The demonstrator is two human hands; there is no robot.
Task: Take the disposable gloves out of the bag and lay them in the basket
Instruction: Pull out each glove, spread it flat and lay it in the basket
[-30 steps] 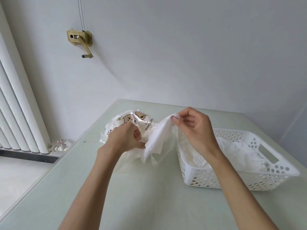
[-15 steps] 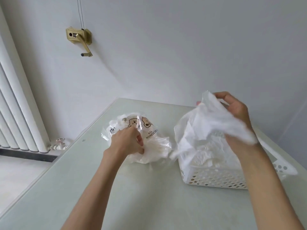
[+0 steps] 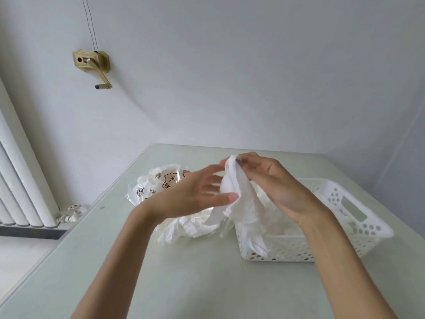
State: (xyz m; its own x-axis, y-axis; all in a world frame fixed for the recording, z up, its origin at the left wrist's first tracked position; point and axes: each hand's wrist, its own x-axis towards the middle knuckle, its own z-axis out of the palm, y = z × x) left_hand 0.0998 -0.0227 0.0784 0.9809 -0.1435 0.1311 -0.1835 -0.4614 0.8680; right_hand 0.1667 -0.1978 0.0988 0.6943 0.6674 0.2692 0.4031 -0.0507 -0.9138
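Right hand (image 3: 273, 189) pinches a glove (image 3: 239, 199) aloft; left hand (image 3: 193, 194) touches it, fingers spread.

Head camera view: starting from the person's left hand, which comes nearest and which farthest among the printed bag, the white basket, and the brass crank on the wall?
From the left hand:
1. Printed bag, on the table just behind and under the hand.
2. White basket, on the table over to the right.
3. Brass crank, high on the wall at far left, well beyond the table.
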